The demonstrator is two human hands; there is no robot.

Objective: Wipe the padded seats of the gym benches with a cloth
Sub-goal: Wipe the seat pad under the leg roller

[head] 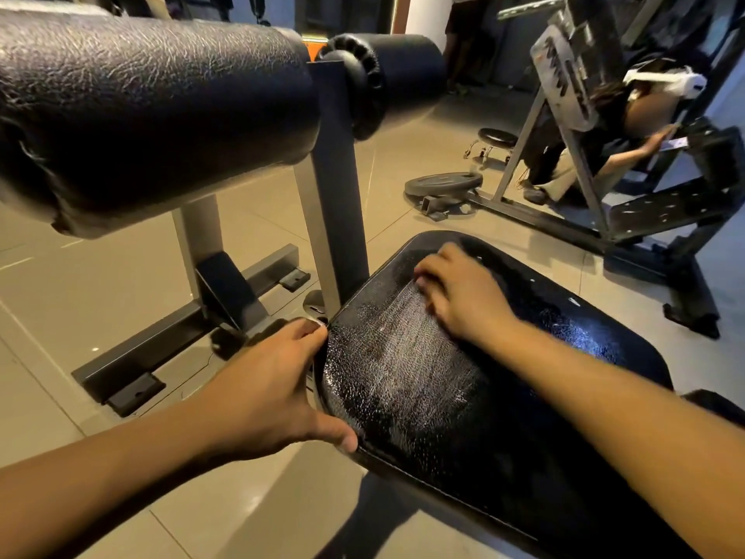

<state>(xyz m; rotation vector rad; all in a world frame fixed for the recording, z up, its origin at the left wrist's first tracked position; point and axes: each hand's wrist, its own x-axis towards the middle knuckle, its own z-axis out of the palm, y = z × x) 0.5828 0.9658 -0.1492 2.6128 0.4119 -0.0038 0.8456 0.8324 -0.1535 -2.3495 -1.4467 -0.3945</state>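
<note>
The right hand [463, 294] lies knuckles-up on the seat [536, 401], toward its far edge, with the fingers curled down onto it. No cloth shows, so I cannot tell whether one is balled under the palm. The left hand [270, 381] clamps the seat's left edge, thumb at the near-left corner and fingers hooked over the rim.

Risks, as I judge them:
- If the cloth is bunched too small, bare fingers drag over the cracked surface and the wipe streaks, like the pale smear [403, 349] just left of the right hand.
- A hard stroke toward the left edge could run into the bracing fingers.
- The right and near parts of the seat may get missed.

The seat sits directly under the right hand and against the left palm. Above its far-left corner hangs the roller [141, 115].
</note>
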